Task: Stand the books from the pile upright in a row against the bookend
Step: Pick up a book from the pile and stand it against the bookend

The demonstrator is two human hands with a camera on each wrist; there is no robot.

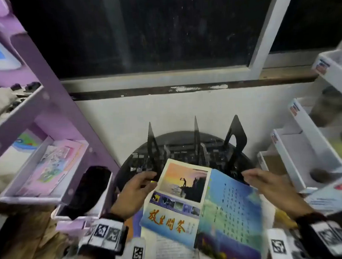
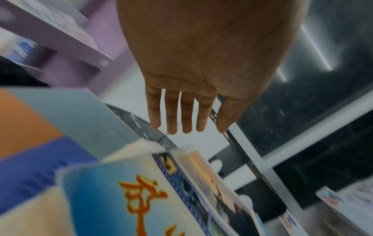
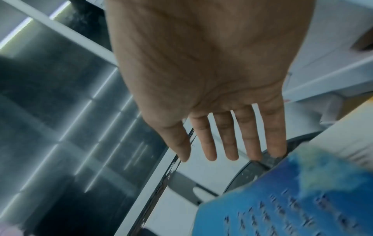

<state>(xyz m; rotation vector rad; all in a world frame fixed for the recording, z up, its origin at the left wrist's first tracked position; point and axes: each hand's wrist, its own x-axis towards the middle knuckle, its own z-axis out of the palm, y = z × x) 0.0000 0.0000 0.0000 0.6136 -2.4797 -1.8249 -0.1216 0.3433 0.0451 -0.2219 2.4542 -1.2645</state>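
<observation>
Three black bookend plates stand upright on a round dark table (image 1: 186, 135): the left bookend (image 1: 153, 147), the middle bookend (image 1: 196, 138) and the right bookend (image 1: 235, 140). In front of them lies the pile. On top is a book with a sunset photo and orange characters (image 1: 180, 189) (image 2: 141, 191), and a blue book (image 1: 232, 207) (image 3: 282, 206) lies beside it. My left hand (image 1: 144, 179) (image 2: 187, 118) reaches with straight fingers to the foot of the left bookend. My right hand (image 1: 253, 175) (image 3: 222, 143) stretches flat toward the right bookend. Neither hand holds anything.
A purple shelf unit (image 1: 53, 107) with booklets stands close on the left. White tiered racks (image 1: 304, 143) crowd the right. A white wall and a dark window (image 1: 142, 32) lie behind the table. An orange and blue book (image 2: 30, 127) lies under the pile.
</observation>
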